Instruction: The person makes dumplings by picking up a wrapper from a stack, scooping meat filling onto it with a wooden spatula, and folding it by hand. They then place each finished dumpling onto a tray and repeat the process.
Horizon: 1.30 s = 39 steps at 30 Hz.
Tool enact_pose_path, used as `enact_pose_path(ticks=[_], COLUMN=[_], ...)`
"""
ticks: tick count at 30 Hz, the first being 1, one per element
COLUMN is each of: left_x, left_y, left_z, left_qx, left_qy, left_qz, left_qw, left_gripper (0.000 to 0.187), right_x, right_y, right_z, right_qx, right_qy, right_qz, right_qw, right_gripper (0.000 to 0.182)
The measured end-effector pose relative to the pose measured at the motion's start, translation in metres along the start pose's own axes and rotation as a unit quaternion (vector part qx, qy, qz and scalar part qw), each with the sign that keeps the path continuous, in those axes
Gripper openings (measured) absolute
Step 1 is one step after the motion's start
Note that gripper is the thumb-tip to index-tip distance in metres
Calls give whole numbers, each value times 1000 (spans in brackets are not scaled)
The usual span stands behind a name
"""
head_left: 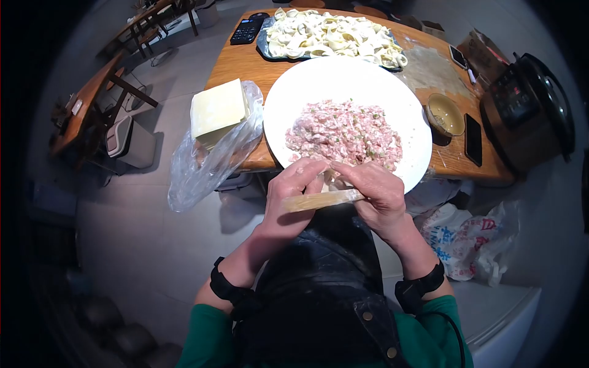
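Note:
My left hand [299,187] and my right hand [377,191] meet at the near edge of a large white plate [350,76]. Between their fingers is a small pale piece of dough [331,179], mostly hidden. A flat light wooden stick [322,200] juts leftward from under my right hand's fingers. Pink minced meat with green bits [346,132] lies on the plate. Left of the plate, a stack of square yellow wrappers [219,111] rests on a clear plastic bag [211,172]. Folded dumplings [331,35] fill a dark tray behind the plate.
On the wooden table [230,64] are a black calculator-like device [246,30], a yellowish bowl [445,115], a black phone [473,140] and a white phone [458,56]. A dark cooker [526,113] stands at the right. Plastic bags [469,239] lie below, and a bin [130,142] stands left.

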State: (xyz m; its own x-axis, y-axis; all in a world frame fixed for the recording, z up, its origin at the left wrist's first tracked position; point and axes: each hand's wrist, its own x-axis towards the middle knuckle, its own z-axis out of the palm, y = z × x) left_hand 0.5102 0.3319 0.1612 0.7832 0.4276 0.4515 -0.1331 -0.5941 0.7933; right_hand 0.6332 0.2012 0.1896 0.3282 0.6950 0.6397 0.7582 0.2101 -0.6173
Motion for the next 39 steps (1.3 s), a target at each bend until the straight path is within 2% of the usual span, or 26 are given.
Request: enact_pose_path(ticks=[1, 2, 3, 6, 7, 8, 9, 10, 11, 13, 14, 15, 16, 18, 19, 20, 24, 28, 30, 32, 33, 34, 35, 36, 37, 39], left_x=[2, 3, 5, 6, 9, 10, 15, 20, 26, 40, 46, 50, 54, 57, 58, 60, 66, 71, 74, 80, 84, 86, 85, 85, 80, 61], left_y=[1, 2, 2, 5, 7, 7, 5, 4, 6, -5, -11, -15, -27, -36, -39, -40, -39, -38, -37, -39, -55, -74, -73, -69, -47, -48], left_z=[-1, -1, -2, -5, -7, -9, -15, -23, -34, -62, -80, -95, -108, -129, -134, -135, -138, -138, -140, -146, -155, -165, -169, -176, -168, -171], left_qx=[-2, 58, 117, 155, 159, 164, 187, 208, 228, 240, 268, 312, 366, 394, 421, 414, 425, 456, 462, 394, 248, 92, -166, -308, -406, -521], left_qy=[-1, -13, -26, -42, -47, -36, -21, 8, 37, 99, 112, 118, 121, 93, 61, 59, 18, -2, -12, 44, 104, 160, 201, 216, 250, 198], left_qz=[0, 55, 109, 96, 101, 92, 129, 116, 103, 107, 102, 67, 52, 41, 29, 37, 4, 69, 81, -75, -97, -121, -132, -154, -187, -193], left_qw=[1000, 997, 987, 982, 981, 982, 974, 971, 967, 960, 952, 940, 921, 913, 905, 908, 905, 888, 883, 915, 958, 975, 956, 914, 858, 808], left_gripper=[32, 30, 28, 29, 30, 36, 45, 48, 51, 48, 46, 39, 27, 22, 17, 12, 12, 13, 10, 10, 13, 17, 19, 23, 29, 35], right_x=[3, 3, 3, 11, 20, 29, 37, 52, 80, 123, 135, 139, 134, 117, 102, 87, 23, -18, -32, -43, -50, -51, -57, -62, -67, -73], right_y=[-1, 4, 6, 16, 19, 22, 26, 41, 37, 53, 50, 62, 73, 72, 65, 54, 39, 21, 16, 13, 7, 2, 1, 1, 1, 0], right_z=[-3, -2, -2, -8, -9, -9, -10, -7, -12, -32, -42, -40, -39, -33, -28, -29, -29, -44, -55, -65, -69, -75, -79, -82, -84, -89], right_qx=[-68, -110, -111, -138, -141, -125, -109, -73, 82, 62, 73, 51, 85, 144, 171, 177, 139, 167, 114, 91, 64, -5, -9, -63, -115, -163], right_qy=[-67, -63, -63, -139, -130, -131, -132, -81, 16, 106, 87, 138, 153, 156, 145, 84, 18, -2, -27, -36, -46, -67, -67, -74, -82, -77], right_qz=[-26, -37, -37, 7, -4, 48, 102, 195, 293, 261, 255, 250, 243, 232, 231, 258, 266, 299, 284, 289, 294, 281, 296, 228, 157, 134], right_qw=[995, 991, 991, 981, 981, 982, 980, 975, 952, 958, 960, 957, 954, 949, 947, 946, 954, 939, 952, 952, 952, 957, 953, 969, 977, 974], right_gripper=[40, 30, 30, 13, 13, 13, 13, 14, 13, 39, 53, 59, 59, 53, 49, 42, 36, 35, 31, 30, 28, 29, 29, 32, 34, 39])
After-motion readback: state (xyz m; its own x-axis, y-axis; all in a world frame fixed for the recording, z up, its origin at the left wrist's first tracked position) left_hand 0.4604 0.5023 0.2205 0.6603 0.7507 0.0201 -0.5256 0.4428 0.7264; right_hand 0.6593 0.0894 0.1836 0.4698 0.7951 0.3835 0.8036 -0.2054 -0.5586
